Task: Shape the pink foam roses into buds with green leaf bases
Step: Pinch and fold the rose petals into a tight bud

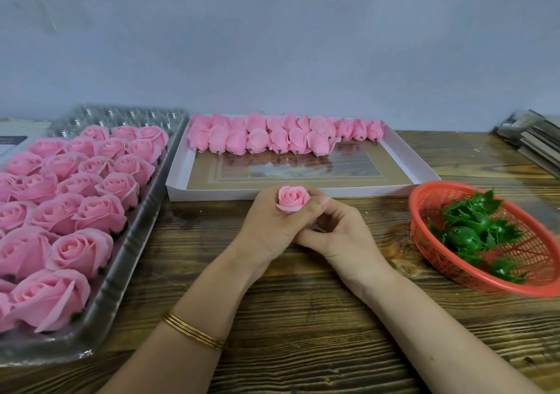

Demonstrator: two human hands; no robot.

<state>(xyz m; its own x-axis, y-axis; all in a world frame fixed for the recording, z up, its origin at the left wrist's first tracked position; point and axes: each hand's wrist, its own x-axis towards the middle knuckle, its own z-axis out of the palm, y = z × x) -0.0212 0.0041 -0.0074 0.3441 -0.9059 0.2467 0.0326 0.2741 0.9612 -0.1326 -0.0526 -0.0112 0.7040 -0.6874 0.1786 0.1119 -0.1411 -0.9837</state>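
Observation:
A pink foam rose (291,199) sits upright in my left hand (269,227), whose fingers curl round its lower part above the wooden table. My right hand (336,230) is curled against the left one, its thumb pressing the rose's right side; what its fingers hold below the rose is hidden. Open pink roses (75,199) fill a clear plastic tray (133,233) at the left. Several shaped buds (272,137) lie in rows at the back of a white shallow box (303,192). Green leaf bases (475,230) lie in a red mesh basket (448,266) at the right.
The wooden table (303,318) reaches from the wall to the near edge. A stack of flat cards or boxes (533,139) lies at the far right. A grey wall stands close behind the box. A gold bangle (194,330) circles my left wrist.

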